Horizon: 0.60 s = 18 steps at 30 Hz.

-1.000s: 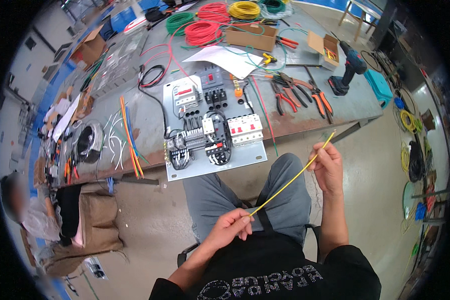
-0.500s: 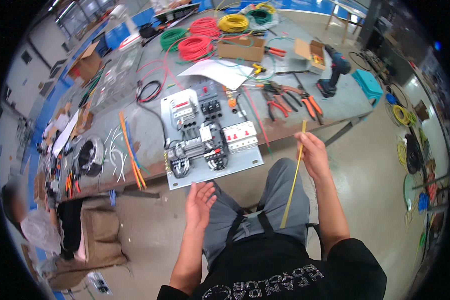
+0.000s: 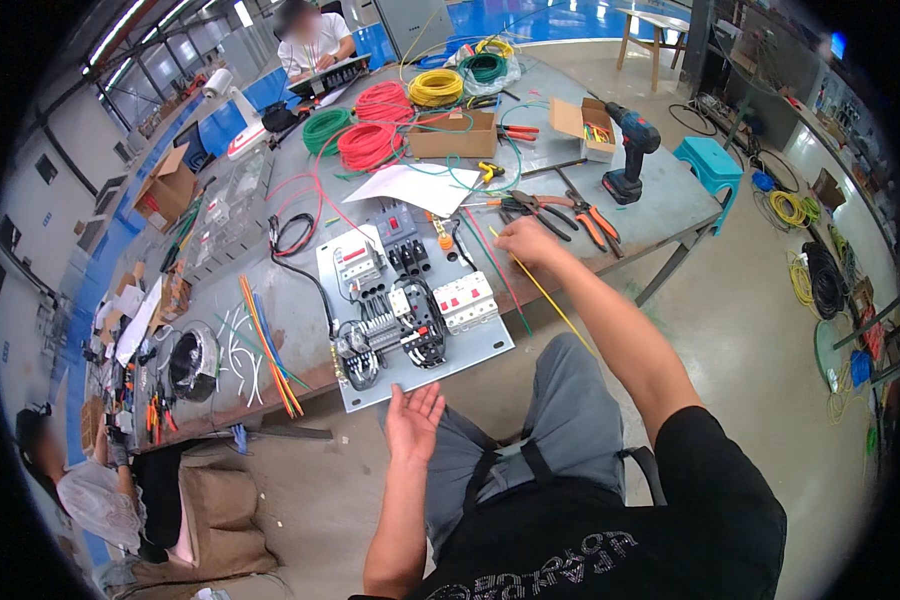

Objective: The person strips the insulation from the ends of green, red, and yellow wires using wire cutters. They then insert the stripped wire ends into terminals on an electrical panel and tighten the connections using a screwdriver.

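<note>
My right hand (image 3: 526,243) reaches over the table edge with its fingers closed on a thin yellow strip (image 3: 553,302), which slants down toward my lap. Beside those fingers lie orange-handled pliers (image 3: 592,225) and dark-jawed cutters (image 3: 538,208); my hand hides part of that tool group. Palm up and fingers apart, my left hand (image 3: 415,420) is just under the near edge of a metal mounting plate (image 3: 485,350). The plate carries a row of white circuit breakers (image 3: 467,303), a black wire duct loop with contactors (image 3: 425,325), and terminal blocks (image 3: 370,340).
Red wire coils (image 3: 370,146), a yellow coil (image 3: 437,88) and a cardboard box (image 3: 453,136) sit at the back. A cordless drill (image 3: 630,155) stands at the right, near a teal stool (image 3: 710,165). Coloured tubes (image 3: 270,345) lie left. Other people are at the left and far side.
My right hand has moved forward and left, from above my lap to the pliers, carrying the yellow strip. My left hand stays open near the plate. The view has shifted, showing a person behind the table.
</note>
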Each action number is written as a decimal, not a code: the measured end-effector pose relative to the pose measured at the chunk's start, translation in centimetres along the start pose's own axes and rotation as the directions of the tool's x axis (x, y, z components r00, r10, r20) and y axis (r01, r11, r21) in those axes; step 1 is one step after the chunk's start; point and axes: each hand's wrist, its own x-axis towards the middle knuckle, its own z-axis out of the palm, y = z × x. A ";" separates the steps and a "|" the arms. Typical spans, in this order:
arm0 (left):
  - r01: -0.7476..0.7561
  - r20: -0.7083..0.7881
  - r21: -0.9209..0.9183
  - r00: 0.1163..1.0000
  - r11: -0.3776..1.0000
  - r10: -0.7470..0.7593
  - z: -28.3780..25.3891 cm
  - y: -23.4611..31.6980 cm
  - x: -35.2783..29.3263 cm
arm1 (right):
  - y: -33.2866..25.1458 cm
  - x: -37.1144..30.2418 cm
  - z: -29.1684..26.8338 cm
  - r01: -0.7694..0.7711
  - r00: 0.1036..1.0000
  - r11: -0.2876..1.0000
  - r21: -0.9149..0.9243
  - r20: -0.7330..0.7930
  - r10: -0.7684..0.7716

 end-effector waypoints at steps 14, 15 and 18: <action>-0.001 0.015 -0.043 1.000 0.999 0.002 0.1 -0.2 0.7 | 1.3 -12.3 1.8 0.309 0.898 0.941 0.135 -0.368 -0.242; 0.003 0.029 -0.041 1.000 0.999 -0.002 -0.1 -0.3 0.9 | 1.9 -14.3 1.7 0.268 0.903 0.956 0.116 -0.375 -0.208; 0.003 0.005 -0.028 1.000 1.000 -0.003 -0.2 -0.2 1.1 | 0.8 -19.2 1.3 0.120 0.962 0.989 0.086 -0.256 -0.094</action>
